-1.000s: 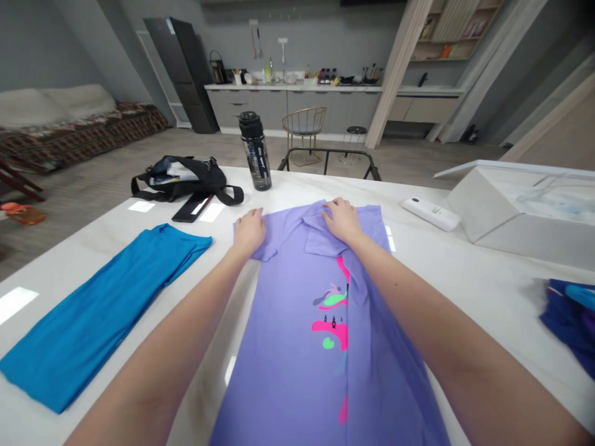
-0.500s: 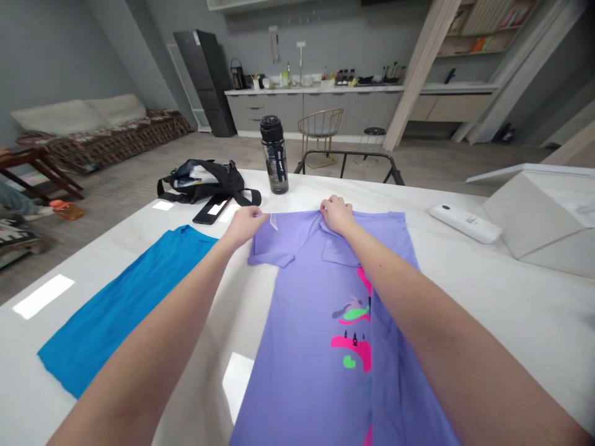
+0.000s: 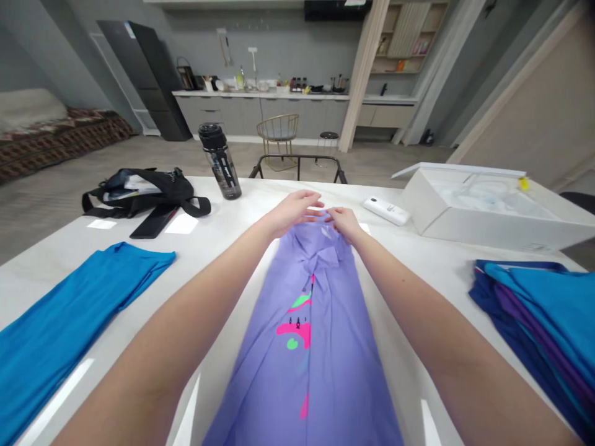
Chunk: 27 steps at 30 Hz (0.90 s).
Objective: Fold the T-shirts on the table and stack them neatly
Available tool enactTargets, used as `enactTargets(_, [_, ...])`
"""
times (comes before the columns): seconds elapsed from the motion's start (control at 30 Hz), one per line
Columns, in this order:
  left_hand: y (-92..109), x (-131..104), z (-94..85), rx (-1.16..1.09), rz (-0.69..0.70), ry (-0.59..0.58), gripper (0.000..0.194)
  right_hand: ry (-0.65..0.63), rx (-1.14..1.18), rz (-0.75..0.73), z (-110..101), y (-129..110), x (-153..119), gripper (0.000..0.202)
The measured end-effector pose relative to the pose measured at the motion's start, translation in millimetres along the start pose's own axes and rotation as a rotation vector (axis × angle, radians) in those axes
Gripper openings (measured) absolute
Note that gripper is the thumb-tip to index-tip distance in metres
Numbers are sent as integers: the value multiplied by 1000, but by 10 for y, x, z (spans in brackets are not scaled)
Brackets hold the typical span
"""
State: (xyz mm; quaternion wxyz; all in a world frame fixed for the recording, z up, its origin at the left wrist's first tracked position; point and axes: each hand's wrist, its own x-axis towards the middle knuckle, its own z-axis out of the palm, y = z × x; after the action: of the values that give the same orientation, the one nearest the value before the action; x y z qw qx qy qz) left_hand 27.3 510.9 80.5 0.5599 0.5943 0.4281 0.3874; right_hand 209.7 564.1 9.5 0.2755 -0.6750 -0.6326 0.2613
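A purple T-shirt (image 3: 279,365) with a pink, green and black print lies lengthwise on the white table, both sides folded inward over its front. At its far end my left hand (image 3: 297,212) hovers at or just over the collar area, fingers stretched out and apart. My right hand (image 3: 344,223) pinches the fabric at the far right corner. Whether the left fingertips touch the cloth is hard to make out. To the left lies a blue T-shirt (image 3: 88,297), folded narrow.
On the table (image 3: 432,310) stand a black bottle (image 3: 222,164), a black bag (image 3: 149,189) and a dark phone (image 3: 155,222). A white handheld device (image 3: 385,210) lies by an open white box (image 3: 493,226). Folded clothes (image 3: 548,310) are stacked at right.
My left hand has swung rightward, bringing the shirt's left side inward, and its fingers have opened. The shirt is now narrower. The view has turned right, bringing the clothes stack into sight.
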Motion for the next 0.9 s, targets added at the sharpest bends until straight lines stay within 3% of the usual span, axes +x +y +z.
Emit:
enactTargets(0.1, [-402, 85, -85, 512, 20, 198, 30, -24, 58, 80, -180, 340, -151, 42])
enactTargets(0.2, [-693, 96, -245, 991, 75, 162, 41, -48, -33, -24, -251, 478, -360, 53])
enactTargets(0.27, [-790, 88, -344, 1102, 90, 106, 47, -69, -166, -142, -248, 463, -514, 57])
enactTargets(0.47, [-886, 137, -572, 1202, 97, 37, 61, -115, -451, -318, -198, 324, -844, 63])
enactTargets(0.6, [-917, 221, -661, 1256, 100, 16, 59, -99, -483, -443, -200, 314, -916, 47])
enactTargets(0.7, [-879, 294, -704, 1147, 66, 41, 43, -53, -423, -365, -225, 308, -893, 23])
enactTargets(0.9, [-713, 416, -784, 738, 35, 102, 29, 90, -212, -164, -317, 327, -702, 27])
